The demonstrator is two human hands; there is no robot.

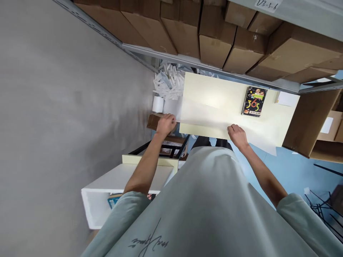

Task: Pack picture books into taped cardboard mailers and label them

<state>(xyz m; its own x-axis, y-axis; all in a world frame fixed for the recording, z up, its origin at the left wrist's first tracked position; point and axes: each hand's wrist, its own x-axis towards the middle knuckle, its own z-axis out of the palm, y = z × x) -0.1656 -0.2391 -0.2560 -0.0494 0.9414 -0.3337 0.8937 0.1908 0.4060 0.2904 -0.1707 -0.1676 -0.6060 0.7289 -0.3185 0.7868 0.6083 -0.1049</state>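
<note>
A thin, whitish, partly see-through sheet stretches across the cream tabletop and hangs past its left and front edges. At the sheet's left part, my left hand is closed, fingers pinching its edge. My right hand is also closed, with curled fingers gripping the sheet near the front edge of the table. Beyond the right hand, a thick black book with a colourful "365" on its cover lies flat on the table. Whether the sheet is paper or plastic is unclear.
Cardboard boxes fill a metal shelf over the table's far side. Crumpled white strips and a white roll are at the left. A white flat item lies right of the book, near an open carton. A grey wall bounds the left.
</note>
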